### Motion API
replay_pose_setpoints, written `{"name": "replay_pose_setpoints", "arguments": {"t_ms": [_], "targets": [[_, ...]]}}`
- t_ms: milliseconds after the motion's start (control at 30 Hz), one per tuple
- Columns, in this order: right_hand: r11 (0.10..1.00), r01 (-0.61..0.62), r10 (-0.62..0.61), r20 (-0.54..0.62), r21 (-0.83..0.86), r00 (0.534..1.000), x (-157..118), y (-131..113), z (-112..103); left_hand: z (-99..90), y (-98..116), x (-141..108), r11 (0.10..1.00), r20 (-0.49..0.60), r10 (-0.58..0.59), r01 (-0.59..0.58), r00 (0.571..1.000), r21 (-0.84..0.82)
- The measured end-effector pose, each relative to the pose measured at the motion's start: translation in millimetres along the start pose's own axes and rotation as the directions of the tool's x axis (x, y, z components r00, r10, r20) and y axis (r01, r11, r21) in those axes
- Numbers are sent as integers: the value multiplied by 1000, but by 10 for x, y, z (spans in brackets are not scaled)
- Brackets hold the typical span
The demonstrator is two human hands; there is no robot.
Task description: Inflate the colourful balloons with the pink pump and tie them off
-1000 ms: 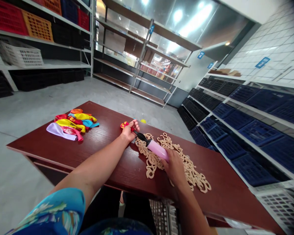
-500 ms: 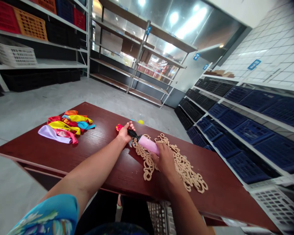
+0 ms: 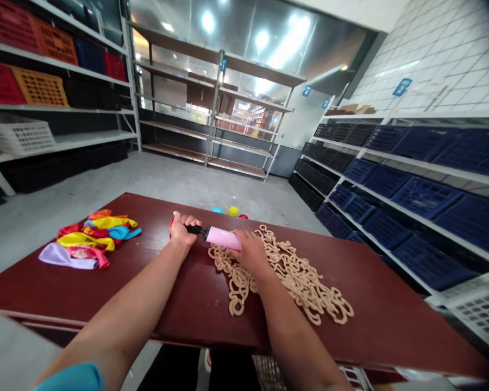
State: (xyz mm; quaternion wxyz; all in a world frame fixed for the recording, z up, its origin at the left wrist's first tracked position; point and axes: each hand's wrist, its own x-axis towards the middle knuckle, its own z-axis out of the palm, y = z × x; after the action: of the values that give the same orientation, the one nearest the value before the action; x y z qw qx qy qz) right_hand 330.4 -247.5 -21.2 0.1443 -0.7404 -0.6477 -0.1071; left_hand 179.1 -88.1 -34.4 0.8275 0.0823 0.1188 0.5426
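My right hand is closed around the right end of a pink balloon pump, which lies level above the table. At the pump's black nozzle end, my left hand is closed, its fingers partly curled. A bit of a red balloon shows at the far side of that hand; the rest of it is hidden. Beneath and to the right of the pump spreads a heap of tan curled hook-shaped pieces. Several limp balloons in yellow, red, blue, orange and lilac lie piled on the left.
The dark red table runs across in front of me. Past its far edge, a yellow balloon and a blue one show near the floor. Shelves with blue crates line the right, and coloured crates the left.
Both hands and the pump have shifted left, and the pump is more level. The view has tilted and turned, so blue and red balloons now show beyond the table edge.
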Motion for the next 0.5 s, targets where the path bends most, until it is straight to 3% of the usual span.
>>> {"name": "replay_pose_setpoints", "arguments": {"t_ms": [200, 367, 500], "targets": [[988, -149, 150, -44, 26, 988, 13, 85, 99, 303, -61, -199, 990, 75, 51, -61, 996, 130], [970, -231, 236, -72, 71, 969, 43, 84, 142, 725, -83, -223, 934, 80, 91, -113, 993, 338], [950, -281, 292, -75, 136, 953, 62, 79, 97, 1085, 41, -153, 874, 21, 136, -130, 990, 469]]}}
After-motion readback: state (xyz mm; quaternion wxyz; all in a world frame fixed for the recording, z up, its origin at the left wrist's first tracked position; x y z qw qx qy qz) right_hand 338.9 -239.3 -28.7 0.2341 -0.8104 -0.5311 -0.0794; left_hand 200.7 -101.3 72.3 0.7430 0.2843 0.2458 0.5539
